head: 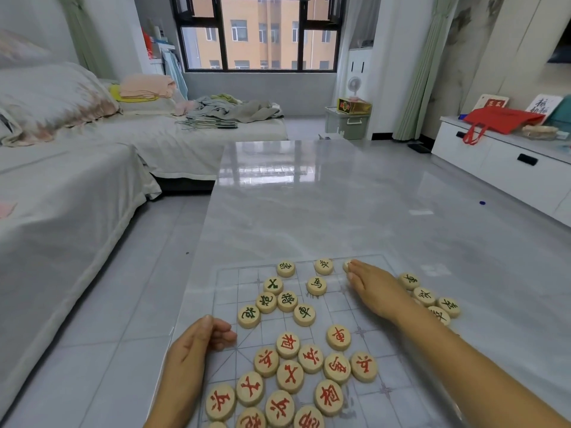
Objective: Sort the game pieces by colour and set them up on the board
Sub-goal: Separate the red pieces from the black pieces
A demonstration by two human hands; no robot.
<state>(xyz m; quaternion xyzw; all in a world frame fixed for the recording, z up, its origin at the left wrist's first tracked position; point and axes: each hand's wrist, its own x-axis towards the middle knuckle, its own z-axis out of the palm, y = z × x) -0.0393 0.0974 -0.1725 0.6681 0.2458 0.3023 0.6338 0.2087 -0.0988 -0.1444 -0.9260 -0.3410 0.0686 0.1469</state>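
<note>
A clear plastic board with a printed grid lies on the near end of the grey table. Several round wooden pieces with red characters are bunched on its near half. Several green-lettered pieces sit on its far half, and more green-lettered pieces lie off the board's right edge. My right hand reaches to the board's far right, its fingertips on a pale piece. My left hand rests at the board's left edge, fingers loosely curled, holding nothing visible.
The glossy grey table stretches away from me. A covered sofa runs along the left. A white low cabinet with a red bag stands at the right. Tiled floor lies on both sides.
</note>
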